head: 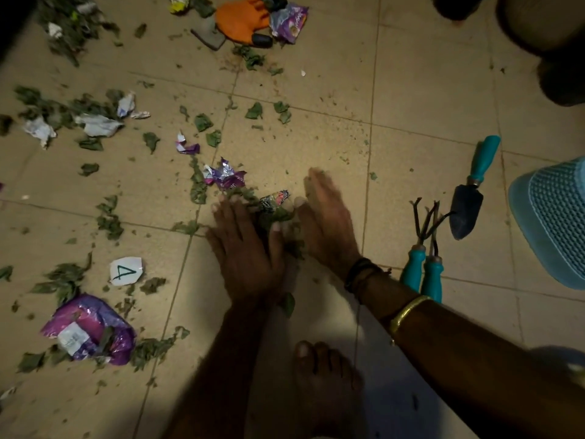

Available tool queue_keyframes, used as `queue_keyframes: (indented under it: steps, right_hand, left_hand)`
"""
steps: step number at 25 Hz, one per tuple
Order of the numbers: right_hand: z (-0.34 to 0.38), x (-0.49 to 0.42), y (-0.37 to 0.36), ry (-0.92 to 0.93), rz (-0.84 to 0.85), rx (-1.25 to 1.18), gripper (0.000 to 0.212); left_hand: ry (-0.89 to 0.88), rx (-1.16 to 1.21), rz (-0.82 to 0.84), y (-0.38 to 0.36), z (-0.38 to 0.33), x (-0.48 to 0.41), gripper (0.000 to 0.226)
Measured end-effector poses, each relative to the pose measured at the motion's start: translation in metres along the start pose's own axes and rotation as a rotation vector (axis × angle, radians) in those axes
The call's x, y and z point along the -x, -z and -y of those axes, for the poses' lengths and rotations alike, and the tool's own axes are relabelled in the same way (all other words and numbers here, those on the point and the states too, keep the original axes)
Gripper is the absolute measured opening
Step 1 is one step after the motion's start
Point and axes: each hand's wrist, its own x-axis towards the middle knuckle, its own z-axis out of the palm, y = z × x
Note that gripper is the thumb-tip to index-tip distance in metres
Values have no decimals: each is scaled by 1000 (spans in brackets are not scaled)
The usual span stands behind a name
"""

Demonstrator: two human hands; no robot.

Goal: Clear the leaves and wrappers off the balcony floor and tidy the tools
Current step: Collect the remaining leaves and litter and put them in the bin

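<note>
- Tan floor tiles point(316, 90) are strewn with green leaves point(109, 221) and wrappers; a white paper scrap marked "4" point(125, 270) lies on them and serves as the landmark below.
- Left hand point(247, 251), to the right of the scrap, lies palm down with fingers straight and spread, gripping nothing.
- Right hand point(326, 217), farther right of the scrap, is somewhat blurred and stands on its edge with straight fingers, also gripping nothing.
- Between the two hands sits a small heap of leaves point(278, 217) with a crumpled foil wrapper point(274, 200) on its far side; both hands touch the heap.
- A purple foil wrapper point(224, 177) lies up and to the right of the scrap, just beyond the left fingertips.
- A large purple bag point(90, 331) sits below the scrap, towards the person, ringed by leaves.
- White crumpled papers point(98, 125) lie well above the scrap.
- An orange glove point(242, 22) lies far above and right of the scrap.
- Well to the right of the scrap, past the right wrist, are two teal-handled hand rakes point(424, 248) side by side, then a teal-handled trowel point(471, 198), then a blue basket point(557, 223).
</note>
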Motion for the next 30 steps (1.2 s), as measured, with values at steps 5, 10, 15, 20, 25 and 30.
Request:
queue_keyframes:
  steps: [5, 10, 15, 20, 25, 30]
  right_hand:
    - [-46, -49, 36, -476, -119, 189, 98]
    - [0, -62, -2, 38, 109, 114, 89]
    - [-50, -114, 38, -312, -110, 197, 115]
    - [0, -146, 0, 132, 167, 97, 90]
    - [-35, -209, 40, -200, -158, 147, 90]
    - [3, -229, 2, 181, 235, 106, 81]
  left_hand:
    - [499, -190, -134, 28, 88, 0, 87]
    - [95, 1, -65, 15, 48, -32, 77]
    - [508, -133, -128, 28, 96, -80, 89]
    - [-179, 162, -13, 4, 34, -116, 70]
    - [401, -79, -196, 34, 104, -174, 83]
    - [-96, 11, 53, 4, 63, -239, 72]
